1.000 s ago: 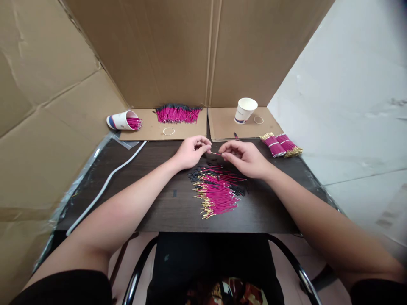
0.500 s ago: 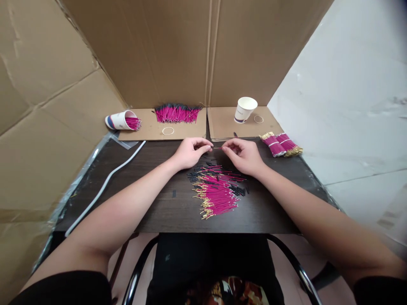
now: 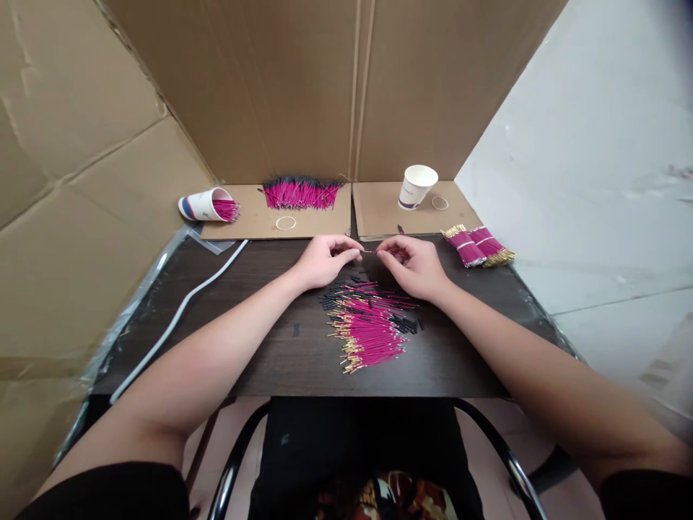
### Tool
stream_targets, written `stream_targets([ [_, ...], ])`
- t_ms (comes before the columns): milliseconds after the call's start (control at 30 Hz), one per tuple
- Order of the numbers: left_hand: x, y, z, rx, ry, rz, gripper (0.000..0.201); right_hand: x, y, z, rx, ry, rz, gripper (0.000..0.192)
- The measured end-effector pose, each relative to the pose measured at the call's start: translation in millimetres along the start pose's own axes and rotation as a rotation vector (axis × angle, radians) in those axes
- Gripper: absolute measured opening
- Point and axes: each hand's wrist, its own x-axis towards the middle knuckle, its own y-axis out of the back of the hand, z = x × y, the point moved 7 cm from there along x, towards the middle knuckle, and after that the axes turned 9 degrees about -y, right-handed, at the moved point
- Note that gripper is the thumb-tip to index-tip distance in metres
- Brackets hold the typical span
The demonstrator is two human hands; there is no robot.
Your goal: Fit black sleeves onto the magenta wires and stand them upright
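Barely shifting since half a second ago, the left hand and right hand are pinching a thin pink wire between their fingertips, above the loose wire pile on the dark table. Wire ends are hiding behind fingers.

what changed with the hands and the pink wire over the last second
Both hands rose slightly away from the loose pile of pink wires, and the right hand closed in toward the left hand. Both still pinch the single pink wire between their fingertips. Nothing was let go. The pile, the upright paper cup, the tipped cup and the banded bundles stayed put.
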Motion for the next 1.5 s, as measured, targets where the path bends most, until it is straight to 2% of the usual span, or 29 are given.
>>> stream_targets([
  [467, -2, -3.4, 3, -0.056, 0.005, -0.021, 0.021, -1, -2, -2, -0.071, -0.028, -0.043, 0.026],
  [700, -1, -5.7, 5, -0.066, 0.026, -0.026, 0.022, -2, -4, -3, -0.002, -0.017, -0.048, 0.023],
  [1500, -3, -7.6, 6, -0.068, 0.005, -0.044, 0.019, -3, -8, 0, -0.028, -0.028, -0.076, 0.025],
])
